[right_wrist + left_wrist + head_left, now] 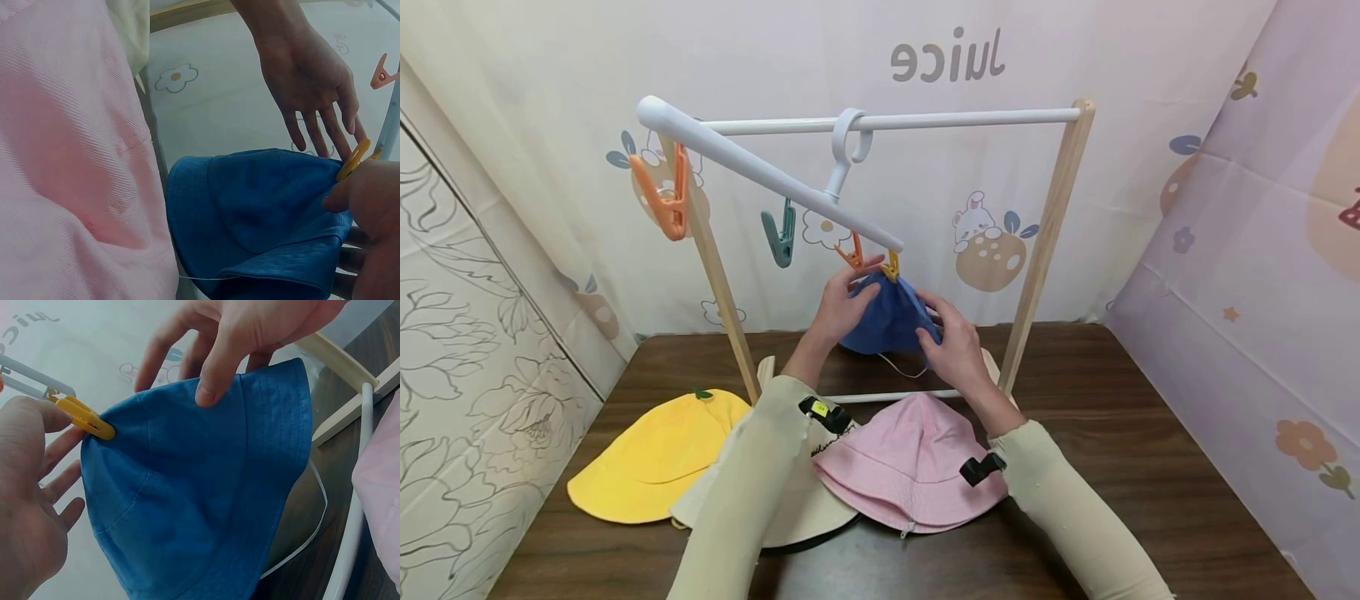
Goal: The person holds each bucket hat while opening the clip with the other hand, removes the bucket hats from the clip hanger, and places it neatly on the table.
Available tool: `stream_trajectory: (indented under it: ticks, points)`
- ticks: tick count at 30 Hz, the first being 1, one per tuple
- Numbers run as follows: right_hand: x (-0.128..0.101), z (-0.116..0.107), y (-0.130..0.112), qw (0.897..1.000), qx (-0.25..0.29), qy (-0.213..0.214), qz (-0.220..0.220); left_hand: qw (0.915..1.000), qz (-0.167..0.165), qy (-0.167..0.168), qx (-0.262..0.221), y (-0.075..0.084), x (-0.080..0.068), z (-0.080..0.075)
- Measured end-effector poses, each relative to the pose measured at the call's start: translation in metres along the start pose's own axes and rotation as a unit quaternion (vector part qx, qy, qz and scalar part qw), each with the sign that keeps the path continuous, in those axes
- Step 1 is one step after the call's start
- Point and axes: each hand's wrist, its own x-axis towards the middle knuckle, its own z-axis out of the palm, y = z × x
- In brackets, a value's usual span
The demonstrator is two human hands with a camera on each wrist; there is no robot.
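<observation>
A blue bucket hat [883,321] hangs from a yellow clothespin [891,266] clipped to the top of its crown. In the left wrist view, the hat [194,481] hangs tilted, a thin white cord looping below its brim. My left hand [842,304] is beside the crown, fingers spread and fairly straight, thumb close to the clothespin [87,417]. On the hat's other side, my right hand [958,343] holds the fabric, thumb [212,384] on the near face and fingers behind. The clothespin is at the lower end of a slanting white hanger [760,175].
The hanger hooks over a white rod on a wooden-legged rack [1047,242]. An orange clothespin [670,200], a green one [781,233] and a smaller orange one [852,250] hang from it. Yellow [658,458], cream [805,504] and pink [917,471] hats lie on the dark table [1120,467].
</observation>
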Motion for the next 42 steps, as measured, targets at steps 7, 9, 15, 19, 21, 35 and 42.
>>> stream_trajectory:
  ticks: [7, 9, 15, 19, 21, 35, 42]
  points:
    - [-0.002, 0.001, 0.0, 1.0, 0.007, -0.003, 0.004, 0.9999, 0.0, -0.001, -0.01, -0.001, 0.002, 0.001]
    - [-0.003, 0.0, 0.0, 1.0, 0.007, -0.002, 0.003, 0.9999, 0.003, -0.001, -0.017, -0.002, 0.003, 0.001]
    - [-0.005, 0.0, -0.001, 1.0, -0.004, 0.004, 0.006, 0.9996, 0.007, -0.003, -0.028, -0.002, 0.008, 0.003]
    - [-0.006, 0.001, -0.001, 1.0, -0.014, 0.014, 0.008, 0.9996, 0.009, -0.005, -0.026, 0.0, 0.009, 0.004]
    - [-0.005, 0.001, -0.001, 1.0, -0.018, 0.018, 0.01, 0.9996, 0.013, -0.005, -0.024, 0.0, 0.009, 0.005]
    - [-0.002, 0.007, -0.001, 0.999, -0.048, 0.01, 0.001, 0.9994, 0.009, -0.001, -0.035, -0.004, 0.011, 0.007]
    - [-0.004, 0.007, 0.001, 0.997, -0.079, -0.006, -0.01, 0.9991, 0.0, 0.005, -0.042, -0.004, 0.012, 0.008]
